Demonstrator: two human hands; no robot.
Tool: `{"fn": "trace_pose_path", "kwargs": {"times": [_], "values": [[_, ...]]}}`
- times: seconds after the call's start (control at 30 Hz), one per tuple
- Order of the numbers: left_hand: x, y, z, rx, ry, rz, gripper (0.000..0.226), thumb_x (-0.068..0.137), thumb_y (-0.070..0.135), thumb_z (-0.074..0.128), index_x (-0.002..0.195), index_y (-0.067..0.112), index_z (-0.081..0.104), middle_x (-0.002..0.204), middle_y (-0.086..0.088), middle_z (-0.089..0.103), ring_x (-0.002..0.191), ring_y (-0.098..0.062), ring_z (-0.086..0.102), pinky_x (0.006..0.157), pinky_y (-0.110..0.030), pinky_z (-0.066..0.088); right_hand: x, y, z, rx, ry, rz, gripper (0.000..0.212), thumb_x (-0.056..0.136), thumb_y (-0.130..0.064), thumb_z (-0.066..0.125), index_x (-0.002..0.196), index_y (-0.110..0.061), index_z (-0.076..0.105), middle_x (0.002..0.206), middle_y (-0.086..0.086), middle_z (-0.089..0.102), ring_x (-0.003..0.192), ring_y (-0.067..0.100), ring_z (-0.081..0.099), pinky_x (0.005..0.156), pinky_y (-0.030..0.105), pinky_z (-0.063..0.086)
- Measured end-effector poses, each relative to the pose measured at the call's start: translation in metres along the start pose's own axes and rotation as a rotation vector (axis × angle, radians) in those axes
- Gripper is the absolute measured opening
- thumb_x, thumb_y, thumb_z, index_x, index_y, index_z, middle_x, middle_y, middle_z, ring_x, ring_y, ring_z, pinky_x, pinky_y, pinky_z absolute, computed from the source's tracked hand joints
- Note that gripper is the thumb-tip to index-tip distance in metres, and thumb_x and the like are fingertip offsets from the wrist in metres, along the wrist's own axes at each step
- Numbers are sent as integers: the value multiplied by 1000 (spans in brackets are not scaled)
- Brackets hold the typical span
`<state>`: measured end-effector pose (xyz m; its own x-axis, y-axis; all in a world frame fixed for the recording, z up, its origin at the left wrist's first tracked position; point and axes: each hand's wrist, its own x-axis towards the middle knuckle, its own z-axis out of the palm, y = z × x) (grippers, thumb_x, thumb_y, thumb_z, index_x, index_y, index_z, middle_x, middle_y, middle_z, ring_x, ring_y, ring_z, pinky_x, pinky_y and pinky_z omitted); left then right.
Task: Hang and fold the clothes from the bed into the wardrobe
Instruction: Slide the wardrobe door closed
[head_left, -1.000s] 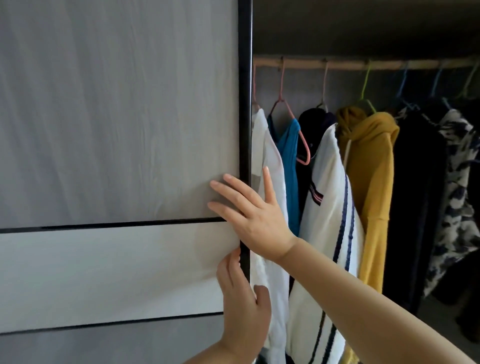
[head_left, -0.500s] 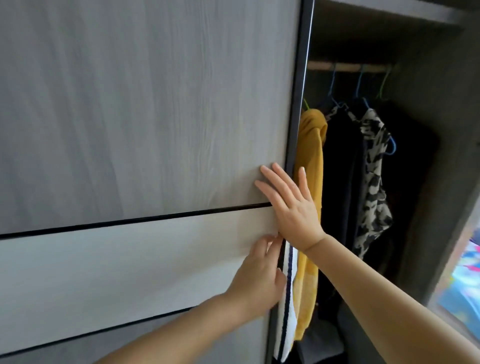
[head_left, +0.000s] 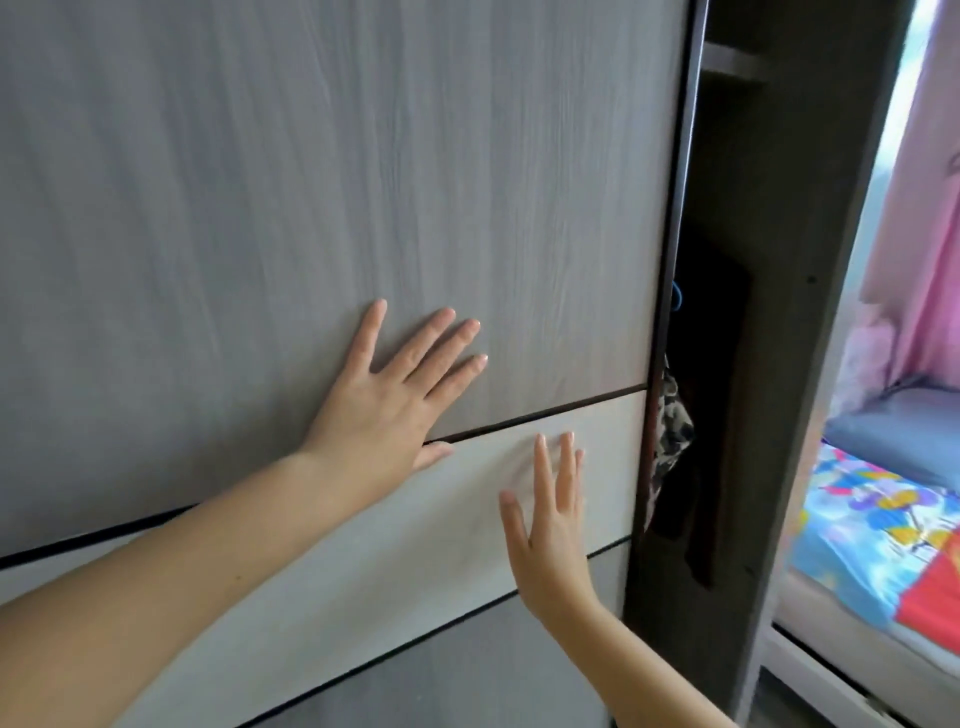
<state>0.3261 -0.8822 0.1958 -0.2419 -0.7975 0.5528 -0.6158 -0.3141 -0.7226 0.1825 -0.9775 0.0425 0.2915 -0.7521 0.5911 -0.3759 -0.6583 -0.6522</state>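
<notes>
A grey wood-grain sliding wardrobe door (head_left: 311, 156) with a pale band fills most of the view. My left hand (head_left: 387, 395) lies flat on it, fingers spread, at the seam above the band. My right hand (head_left: 550, 525) presses flat on the pale band, fingers straight and pointing up. Only a narrow dark gap (head_left: 691, 415) of the wardrobe stays uncovered at the door's right edge. In it a patterned black-and-white garment (head_left: 672, 415) and a blue hanger hook (head_left: 677, 297) peek out. The other hung clothes are hidden behind the door.
The wardrobe's dark side panel (head_left: 800, 312) stands right of the gap. Beyond it is the bed (head_left: 872, 545) with a colourful sheet, a grey pillow (head_left: 904, 431) and a pink curtain (head_left: 930, 234).
The door has slid further right, covering the yellow hoodie and dark clothes. Both hands moved from the door's edge onto its face, and the view swung right to the bed.
</notes>
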Motion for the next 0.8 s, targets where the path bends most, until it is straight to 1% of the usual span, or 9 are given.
{"fn": "trace_pose_path", "kwargs": {"times": [0.1,0.13,0.2,0.27,0.37,0.47,0.53,0.63,0.8], "values": [[31,20,8,30,23,72,89,90,69,27,150,18,-14,152,-14,-28,139,-30,-26,101,-68,-21,6,5,10,65,36,107,67,98,-49,35,135,-56,-21,144,-26,-40,135,-1,-37,118,47,-5],[41,28,10,22,29,83,88,91,68,24,149,17,-18,148,-15,-35,134,-31,-33,97,-68,-27,12,10,9,74,48,129,68,98,-49,34,134,-57,-22,144,-25,-40,134,-2,-37,117,46,-7],[60,42,13,6,58,85,87,92,67,22,150,15,-18,146,-16,-38,131,-33,-37,93,-68,-32,24,25,1,74,63,154,69,98,-48,35,133,-57,-23,143,-26,-41,133,-3,-39,116,45,-10],[76,55,15,-15,82,91,87,92,67,22,150,14,-17,145,-18,-38,130,-34,-38,92,-68,-33,35,41,-9,74,57,166,69,98,-47,36,134,-56,-23,143,-25,-40,132,-3,-39,117,46,-9],[101,75,17,-38,132,93,87,92,67,21,149,13,-17,145,-18,-37,130,-35,-38,96,-68,-26,49,64,-24,49,54,175,71,96,-53,35,134,-55,-25,142,-25,-43,133,-1,-40,117,48,-10],[124,91,17,-35,168,90,86,92,67,20,150,13,-13,150,-18,-31,140,-34,-26,99,-68,-22,62,82,-40,31,49,180,72,88,-64,30,132,-56,-27,139,-26,-45,134,3,-40,116,49,-9],[136,102,17,-34,177,95,86,92,66,20,151,12,-11,154,-17,-25,143,-34,-20,100,-68,-22,68,93,-48,27,50,184,73,86,-67,29,131,-57,-28,139,-26,-46,134,3,-40,116,50,-9],[153,116,15,-7,190,95,86,92,67,20,151,12,-9,157,-17,-18,144,-34,-16,101,-68,-19,76,110,-59,20,55,189,73,85,-68,29,132,-58,-27,141,-24,-44,134,4,-39,116,50,-9],[183,140,10,18,208,91,86,92,67,20,151,12,-6,158,-17,-14,145,-34,-12,102,-68,-14,93,137,-83,12,35,198,73,87,-66,30,133,-56,-26,140,-23,-43,133,4,-39,117,50,-7]]}}
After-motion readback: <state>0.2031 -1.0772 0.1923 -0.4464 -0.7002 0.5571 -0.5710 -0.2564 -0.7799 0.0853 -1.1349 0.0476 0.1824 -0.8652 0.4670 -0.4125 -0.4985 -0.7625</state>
